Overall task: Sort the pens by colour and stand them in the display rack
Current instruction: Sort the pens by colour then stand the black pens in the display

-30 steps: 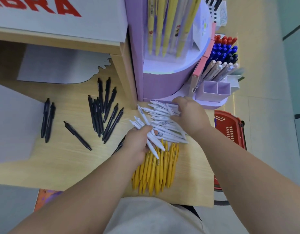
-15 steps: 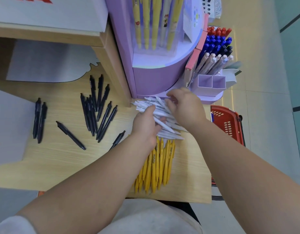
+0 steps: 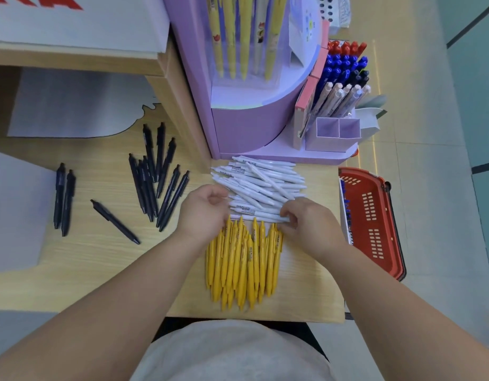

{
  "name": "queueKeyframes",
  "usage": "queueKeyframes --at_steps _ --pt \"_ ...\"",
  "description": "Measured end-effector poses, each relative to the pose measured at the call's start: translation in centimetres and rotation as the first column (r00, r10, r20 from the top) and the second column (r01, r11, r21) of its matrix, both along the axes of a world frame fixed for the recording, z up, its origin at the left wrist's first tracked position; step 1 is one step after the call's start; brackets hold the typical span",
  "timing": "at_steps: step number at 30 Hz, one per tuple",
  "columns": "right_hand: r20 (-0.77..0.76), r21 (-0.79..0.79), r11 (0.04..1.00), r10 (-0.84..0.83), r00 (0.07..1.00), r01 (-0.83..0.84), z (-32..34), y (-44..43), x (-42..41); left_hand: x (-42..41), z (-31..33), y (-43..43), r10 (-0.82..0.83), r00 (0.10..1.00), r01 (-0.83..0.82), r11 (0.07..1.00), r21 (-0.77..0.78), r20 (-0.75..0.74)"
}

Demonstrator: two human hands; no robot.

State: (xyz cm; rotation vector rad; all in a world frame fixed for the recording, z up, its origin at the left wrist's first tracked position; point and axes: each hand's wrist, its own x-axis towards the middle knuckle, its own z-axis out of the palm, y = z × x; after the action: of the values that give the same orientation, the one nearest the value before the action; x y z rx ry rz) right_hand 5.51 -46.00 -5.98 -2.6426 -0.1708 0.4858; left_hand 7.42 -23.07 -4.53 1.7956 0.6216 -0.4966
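A pile of white pens [image 3: 261,182] lies on the wooden table just in front of the purple display rack [image 3: 254,125]. Below it, several yellow pens [image 3: 243,259] lie side by side. Dark navy pens [image 3: 155,174] are scattered to the left. My left hand [image 3: 203,211] sits at the left end of the white pile, fingers curled over the pen tips. My right hand [image 3: 306,221] pinches the right end of the nearest white pens. The rack's right compartments hold red, blue, black and pale pens [image 3: 343,78].
A red shopping basket [image 3: 371,221] stands off the table's right edge. Two navy pens [image 3: 63,199] lie apart at the far left beside a grey sheet [image 3: 15,210]. Two purple rack cups [image 3: 338,129] show no pens. A white box [image 3: 72,20] sits on the shelf above.
Both hands drew back toward me, from the far side of the white pile to its near edge. The white pens now lie more parallel, squeezed between my hands.
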Motion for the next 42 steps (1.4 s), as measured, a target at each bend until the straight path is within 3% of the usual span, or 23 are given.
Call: queueKeyframes --at_steps 4,8,15,19,24,34,40,42 --pt "0.061 -0.055 0.998 -0.008 0.998 0.012 -0.6 0.6 0.2 -1.1 -1.4 1.1 -0.42 0.901 0.351 0.853 0.385 0.11" --pt "0.092 -0.123 0.992 0.025 0.995 -0.014 -0.7 1.4 1.1 -1.2 -2.3 1.3 -0.511 0.854 0.409 0.774 0.483 0.097" --pt "0.177 -0.163 0.986 -0.002 0.984 0.031 -1.2 2.2 1.6 0.2 -2.6 0.9 -0.561 0.821 0.412 0.709 0.573 0.104" --pt "0.196 -0.137 0.984 -0.084 0.977 0.112 -1.2 2.7 1.3 1.0 -2.5 0.8 -0.597 0.796 0.433 0.676 0.596 0.1" --pt "0.201 -0.031 0.961 -0.262 0.944 0.274 -0.9 2.5 -0.5 2.1 -2.7 0.7 -0.574 0.804 0.393 0.706 0.589 0.152" --pt "-0.114 0.027 0.893 -0.443 0.889 0.448 -0.3 2.8 -6.2 -2.5 -1.4 2.9 -0.502 0.845 0.293 0.723 0.625 0.185" --pt "-0.183 0.019 0.869 -0.482 0.857 0.494 0.2 4.3 -7.3 -7.9 -0.7 3.4 -0.376 0.927 0.311 0.769 0.558 0.003" --pt "-0.175 0.015 0.869 -0.484 0.857 0.494 0.3 4.6 -7.3 -8.4 -0.9 3.1 -0.365 0.931 0.305 0.788 0.534 0.006"
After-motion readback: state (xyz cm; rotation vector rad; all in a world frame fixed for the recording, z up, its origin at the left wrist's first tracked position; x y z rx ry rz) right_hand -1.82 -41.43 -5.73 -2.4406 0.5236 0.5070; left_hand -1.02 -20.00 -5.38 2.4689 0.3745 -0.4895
